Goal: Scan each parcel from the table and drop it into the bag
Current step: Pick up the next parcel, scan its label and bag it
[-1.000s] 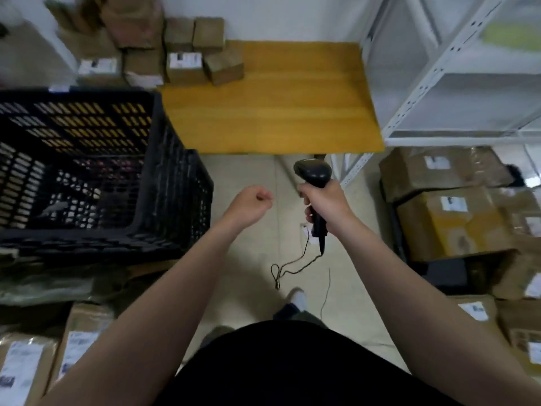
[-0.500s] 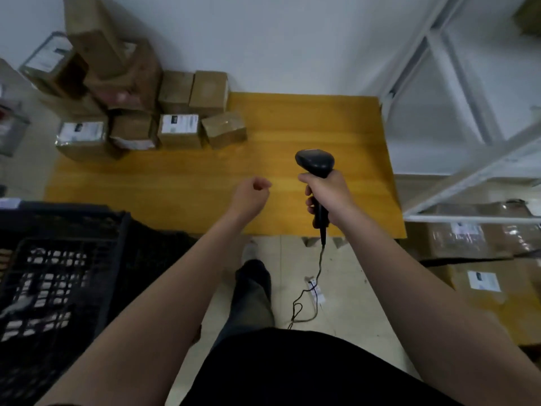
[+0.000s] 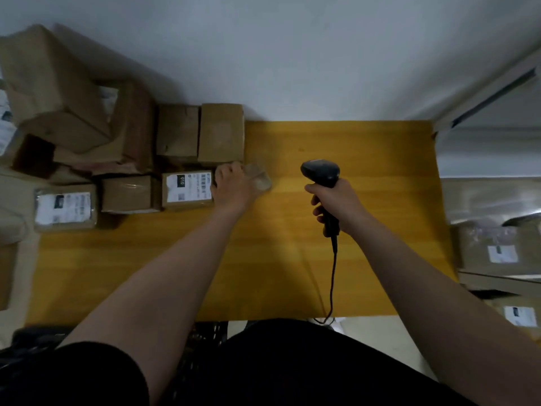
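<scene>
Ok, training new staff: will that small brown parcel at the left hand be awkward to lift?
Probably not: the small parcel looks smaller than the labelled box beside it, so likely light. It seems boxy, so unlikely to roll; blur hides more.

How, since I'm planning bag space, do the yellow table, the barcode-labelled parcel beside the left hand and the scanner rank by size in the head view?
1. The yellow table, by far.
2 and 3. The barcode-labelled parcel and the scanner look alike. The scanner is held up nearer the camera, so ranking them is unsure.
</scene>
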